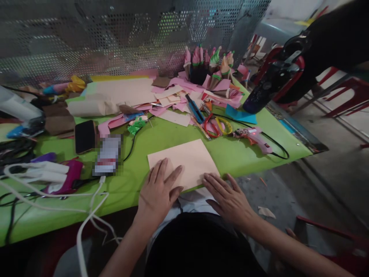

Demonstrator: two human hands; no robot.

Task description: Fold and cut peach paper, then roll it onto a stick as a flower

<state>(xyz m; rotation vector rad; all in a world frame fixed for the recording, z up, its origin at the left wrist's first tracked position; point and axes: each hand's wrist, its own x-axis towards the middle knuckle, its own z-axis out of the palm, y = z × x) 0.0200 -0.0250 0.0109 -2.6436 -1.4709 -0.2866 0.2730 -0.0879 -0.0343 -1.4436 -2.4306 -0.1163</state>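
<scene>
A pale peach sheet of paper [187, 159] lies flat at the near edge of the green table, directly before me. My left hand [162, 184] rests on its left side with the fingers spread. On the lower right corner lie the fingers of my right hand [226, 192], stretched out and apart. Neither hand grips anything. Beyond the sheet are scissors with red and yellow handles [211, 125], a blue utility knife [195, 109] and a pink hot glue gun [255, 138] with a black cord.
Pink paper scraps [173, 100] heap along the back, near paper ice-cream cones [215, 57]. A dark bottle [261, 88] stands at the right edge. To the left are a black phone [85, 136], a lit phone [108, 156], a magenta power strip [67, 177] and white cables [86, 209].
</scene>
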